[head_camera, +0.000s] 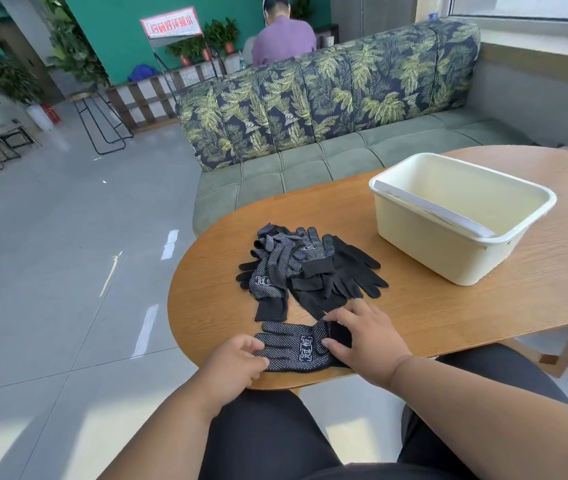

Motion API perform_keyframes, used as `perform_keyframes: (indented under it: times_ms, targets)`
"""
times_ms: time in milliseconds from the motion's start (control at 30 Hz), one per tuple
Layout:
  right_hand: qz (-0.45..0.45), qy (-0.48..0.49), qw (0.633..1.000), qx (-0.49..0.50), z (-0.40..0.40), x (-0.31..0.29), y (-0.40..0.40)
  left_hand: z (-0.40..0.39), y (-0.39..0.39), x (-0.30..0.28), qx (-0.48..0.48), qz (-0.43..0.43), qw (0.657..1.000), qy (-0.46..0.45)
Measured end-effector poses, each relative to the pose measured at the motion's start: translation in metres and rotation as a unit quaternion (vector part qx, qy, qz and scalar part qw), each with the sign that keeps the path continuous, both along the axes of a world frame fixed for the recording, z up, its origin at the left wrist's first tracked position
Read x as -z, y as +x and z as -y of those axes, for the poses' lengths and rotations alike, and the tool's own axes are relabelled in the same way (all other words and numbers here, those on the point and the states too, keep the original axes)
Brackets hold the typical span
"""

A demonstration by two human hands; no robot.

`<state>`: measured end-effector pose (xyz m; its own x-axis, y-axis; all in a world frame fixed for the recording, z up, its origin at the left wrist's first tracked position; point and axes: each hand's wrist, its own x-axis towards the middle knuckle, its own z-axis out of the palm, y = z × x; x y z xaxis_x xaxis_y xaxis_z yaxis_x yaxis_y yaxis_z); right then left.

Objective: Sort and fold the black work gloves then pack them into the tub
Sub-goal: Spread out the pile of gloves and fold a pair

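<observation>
A person sits at the near edge of an oval wooden table (448, 306), dark-trousered knees showing at the bottom of the frame. Flat on the table just in front of them, low and centre in the frame, lies one black work glove (296, 348), dotted palm up with a white printed mark on it, its fingers pointing toward the left of the frame and its cuff toward the right.

The left hand (237, 358) rests at the glove's fingertips, its own fingers curled over them; whether it pinches the fabric or only touches it I cannot tell. The right hand (362, 334) lies spread over the cuff end, fingers fairly straight and pressing down on the cloth.

Just beyond this glove, nearer the middle of the frame, sits a loose heap of black gloves (306, 268), some showing dotted palms, some plain black backs, overlapping and pointing every way. The right hand's fingertips come close to the heap's nearest edge.

To the right of the frame, well apart from the heap, a cream plastic tub (396, 216) stands upright on the table.

Behind the table runs a green sofa (310, 168) with a leaf-print back, and further off, top centre, another person in a purple shirt (284, 39) sits facing away.
</observation>
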<state>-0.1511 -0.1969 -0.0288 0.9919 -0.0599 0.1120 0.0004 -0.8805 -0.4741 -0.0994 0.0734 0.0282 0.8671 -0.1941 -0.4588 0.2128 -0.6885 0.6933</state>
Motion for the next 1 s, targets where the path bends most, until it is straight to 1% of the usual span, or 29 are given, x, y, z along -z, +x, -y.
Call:
perform_keyframes:
  times_ms: [133, 200, 267, 333, 467, 567, 667, 800, 900, 1000]
  targets:
    - [0.015, -0.029, 0.999, -0.017, 0.0, -0.005, -0.002, 0.001, 0.005, 0.0, -0.057, -0.091, 0.989, -0.104]
    - [0.047, -0.062, 0.996, -0.033, -0.001, -0.006, -0.005, 0.001, 0.005, 0.002, -0.052, -0.116, 0.984, -0.124]
    - [0.074, -0.08, 0.993, -0.046, -0.003, -0.008, -0.007, 0.003, 0.004, 0.003, -0.033, -0.122, 0.984, -0.126]
    - [0.092, -0.085, 0.99, -0.061, -0.006, -0.01, -0.007, 0.003, 0.004, 0.007, -0.004, -0.109, 0.988, -0.114]
    - [0.132, -0.093, 0.98, -0.119, -0.019, -0.014, -0.008, 0.001, 0.008, 0.016, 0.042, -0.047, 0.997, -0.048]
    - [0.133, -0.096, 0.975, -0.15, -0.028, -0.015, -0.009, 0.004, 0.009, 0.017, 0.067, -0.002, 0.998, -0.015]
    - [0.12, -0.122, 0.968, -0.182, -0.032, -0.013, -0.011, 0.01, 0.01, 0.017, 0.092, 0.024, 0.995, -0.01]
    - [0.104, -0.159, 0.959, -0.208, -0.033, -0.013, -0.014, 0.017, 0.013, 0.017, 0.064, 0.029, 0.997, -0.024]
    - [0.088, -0.165, 0.958, -0.217, -0.033, -0.016, -0.016, 0.023, 0.016, 0.02, 0.044, 0.039, 0.998, -0.018]
    - [0.072, -0.166, 0.956, -0.229, -0.03, -0.018, -0.018, 0.031, 0.018, 0.025, 0.045, 0.068, 0.997, -0.001]
